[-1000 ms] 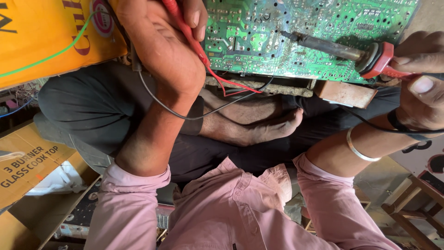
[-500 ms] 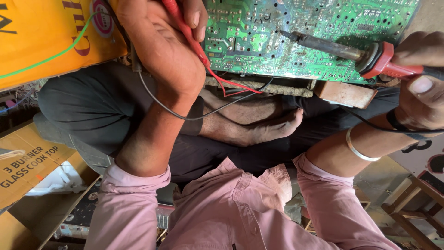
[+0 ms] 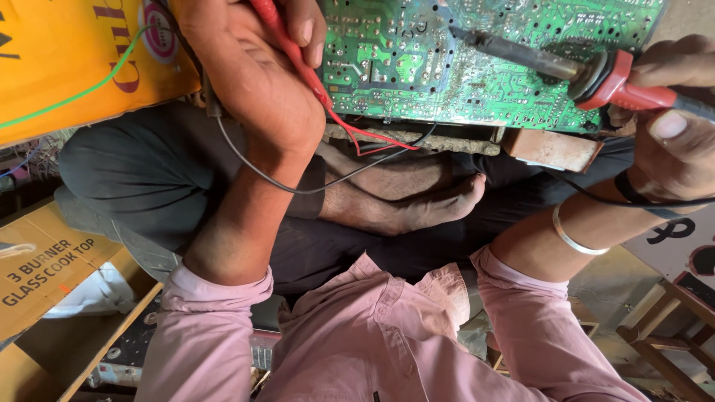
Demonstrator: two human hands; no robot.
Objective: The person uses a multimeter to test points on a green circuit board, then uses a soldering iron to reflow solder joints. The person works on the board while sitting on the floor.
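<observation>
A green circuit board (image 3: 477,52) rests across my crossed legs, solder side up. My right hand (image 3: 670,126) grips the red handle of a soldering iron (image 3: 596,74); its dark tip lies over the upper middle of the board. My left hand (image 3: 253,82) holds a thin red probe (image 3: 287,41) against the board's left edge. Red and black wires (image 3: 357,149) trail from there over my shin. A metal bangle (image 3: 577,238) circles my right wrist.
A yellow printed box (image 3: 74,67) with a green wire across it sits at the upper left. A brown cardboard carton (image 3: 45,268) lies at the lower left, a wooden stool frame (image 3: 670,327) at the lower right. My bare foot (image 3: 439,208) shows below the board.
</observation>
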